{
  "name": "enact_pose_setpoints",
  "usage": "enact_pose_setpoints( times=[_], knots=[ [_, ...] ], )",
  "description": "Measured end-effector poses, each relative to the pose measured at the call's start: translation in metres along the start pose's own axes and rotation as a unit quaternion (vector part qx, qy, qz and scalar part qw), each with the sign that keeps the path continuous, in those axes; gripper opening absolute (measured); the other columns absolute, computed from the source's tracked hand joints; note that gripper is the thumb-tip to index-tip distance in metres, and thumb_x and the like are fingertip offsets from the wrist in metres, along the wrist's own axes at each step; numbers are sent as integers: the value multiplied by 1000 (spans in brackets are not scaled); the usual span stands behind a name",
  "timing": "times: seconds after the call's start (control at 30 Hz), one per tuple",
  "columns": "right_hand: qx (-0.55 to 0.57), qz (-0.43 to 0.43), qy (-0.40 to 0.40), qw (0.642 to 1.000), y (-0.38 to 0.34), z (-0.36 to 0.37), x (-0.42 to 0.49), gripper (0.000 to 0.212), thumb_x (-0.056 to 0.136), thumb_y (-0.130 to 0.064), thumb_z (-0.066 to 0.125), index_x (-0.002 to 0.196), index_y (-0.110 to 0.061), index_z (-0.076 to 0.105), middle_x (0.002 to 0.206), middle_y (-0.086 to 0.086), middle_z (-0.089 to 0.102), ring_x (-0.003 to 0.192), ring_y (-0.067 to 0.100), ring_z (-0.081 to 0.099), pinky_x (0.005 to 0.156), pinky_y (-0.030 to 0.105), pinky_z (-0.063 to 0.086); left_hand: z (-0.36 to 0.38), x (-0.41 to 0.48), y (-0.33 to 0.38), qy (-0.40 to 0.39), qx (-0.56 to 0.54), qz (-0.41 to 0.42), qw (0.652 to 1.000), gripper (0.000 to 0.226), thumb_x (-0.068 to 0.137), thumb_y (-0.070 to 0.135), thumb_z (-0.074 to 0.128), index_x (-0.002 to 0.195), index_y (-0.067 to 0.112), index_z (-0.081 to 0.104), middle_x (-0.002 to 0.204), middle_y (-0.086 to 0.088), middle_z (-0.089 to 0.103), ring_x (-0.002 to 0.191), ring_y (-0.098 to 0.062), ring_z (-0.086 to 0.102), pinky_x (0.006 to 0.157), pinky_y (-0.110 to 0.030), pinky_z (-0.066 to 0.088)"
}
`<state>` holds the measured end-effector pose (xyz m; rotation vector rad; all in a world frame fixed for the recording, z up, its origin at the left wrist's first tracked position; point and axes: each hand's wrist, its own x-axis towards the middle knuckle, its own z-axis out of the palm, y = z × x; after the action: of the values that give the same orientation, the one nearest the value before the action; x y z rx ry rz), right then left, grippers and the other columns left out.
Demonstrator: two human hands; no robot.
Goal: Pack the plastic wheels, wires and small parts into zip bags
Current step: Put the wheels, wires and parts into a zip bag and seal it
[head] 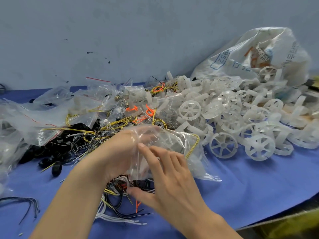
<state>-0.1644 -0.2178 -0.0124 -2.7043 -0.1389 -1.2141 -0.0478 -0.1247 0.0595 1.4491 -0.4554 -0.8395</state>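
On the left lay a heap of filled bags [43, 114] with red strips. Next to it was a messy tangle of wires [89, 137], black, yellow and white.

The left hand [117, 152] reached into the mouth of a clear zip bag [174, 137]. Its fingers were hidden by the crinkly plastic, so I could not tell if they gripped anything. The right hand [169, 171] lay on top of the bag with its fingers nearly straight, pressing the plastic and holding nothing else. A yellow wire [193, 145] showed inside the bag.

The bag stretched from the left hand out to the right, toward the white wheels [224, 145]. The wheels were just past the bag's far end, so I think the right hand was nearer to them. A big sack [259, 54] sat behind them on the blue table [250, 187].
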Motion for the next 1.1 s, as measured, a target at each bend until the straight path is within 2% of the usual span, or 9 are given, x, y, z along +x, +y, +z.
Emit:
enact_pose_setpoints(
  times=[0.2,0.27,0.4,0.53,0.63,0.7,0.8,0.93,1.1],
  knots=[
    [16,8,86,996,4,4,7,13,92,-28,64,102,-22,69,100,-7,65,90,18,61,82,33,45,1,-3,5,-23,-70,-12,997,36,85,-1,57,117,13,69,124,-17,65,97,-26,63,68,-31,53],
    [49,29,93,994,7,-1,11,12,97,-31,58,99,-24,67,97,-8,64,88,17,59,80,33,44,-2,-8,11,6,-25,10,1000,36,78,8,67,112,15,71,122,-17,66,104,-29,65,75,-37,52],
    [116,110,149,976,11,-19,34,18,104,-37,43,99,-29,58,93,-11,57,83,10,51,71,34,43,-9,-15,23,111,157,155,969,27,101,10,46,106,18,71,105,5,75,101,-14,70,86,-33,58],
    [167,189,218,943,22,-43,65,13,102,-34,53,92,-29,59,86,-11,59,79,11,56,69,25,42,-10,-20,26,192,295,328,877,31,99,10,49,106,33,69,97,17,71,69,9,62,62,-6,48],
    [252,218,229,915,31,-60,84,19,101,-37,55,90,-25,65,78,-13,63,70,2,56,63,17,37,-12,-19,23,195,358,347,845,34,98,20,54,108,52,59,130,24,52,114,5,55,87,-11,44],
    [322,212,220,896,33,-69,92,21,100,-35,56,88,-23,67,69,-12,61,60,2,50,57,22,38,-11,-20,22,183,343,351,852,26,97,29,56,108,52,58,131,25,53,117,1,55,94,-18,45],
    [411,226,212,857,37,-75,98,21,98,-32,59,86,-19,69,74,0,64,64,15,51,62,37,46,-12,-31,33,197,270,399,854,9,92,36,62,97,41,69,96,21,69,84,7,64,74,-8,45],
    [497,299,217,785,52,-72,96,14,93,-27,66,82,-21,72,71,-5,62,65,13,54,61,25,49,-22,-48,45,222,266,465,815,10,86,34,71,93,41,72,89,16,73,80,1,64,75,-11,49],
    [515,341,199,761,58,-56,91,8,88,-28,70,85,-21,73,67,-8,64,59,9,56,58,22,50,-27,-42,35,233,209,417,853,13,82,28,70,89,38,74,83,8,73,75,-4,62,72,-13,49]
  ],
)
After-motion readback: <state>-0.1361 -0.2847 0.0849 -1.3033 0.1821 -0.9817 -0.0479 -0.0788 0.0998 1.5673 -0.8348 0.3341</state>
